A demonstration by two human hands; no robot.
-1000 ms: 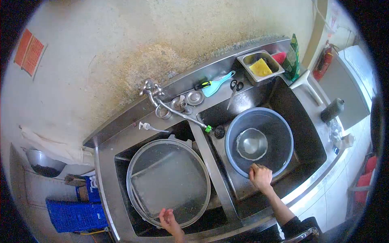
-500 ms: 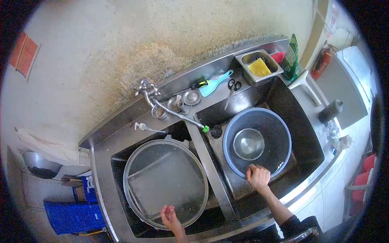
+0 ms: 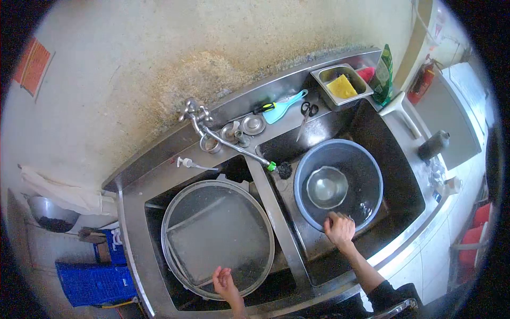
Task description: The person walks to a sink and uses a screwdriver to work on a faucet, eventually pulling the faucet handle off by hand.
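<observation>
My right hand (image 3: 340, 229) is closed on the near rim of a blue basin (image 3: 302, 206) in the right sink. Inside the basin sits a clear bowl (image 3: 326, 187), with water around it. My left hand (image 3: 225, 282), palm up with loosely curled fingers and holding nothing, is over the near edge of a large round lid-like tray (image 3: 228, 242) in the left sink. The faucet spout (image 3: 244, 152) with its green tip points toward the divider between the sinks. A dark scrubber (image 3: 285, 170) lies left of the basin.
Behind the sinks lie scissors (image 3: 304, 123), a light-blue scraper (image 3: 281, 109), metal lids (image 3: 253, 125) and a pump nozzle (image 3: 186, 162). A metal container (image 3: 332, 100) holds a yellow sponge (image 3: 342, 86). A dark bottle (image 3: 434, 145) stands at the right. Blue crates (image 3: 95, 284) are at the lower left.
The view has shifted slightly. Both hands keep nearly the same places, and glints on the water in the basin have changed.
</observation>
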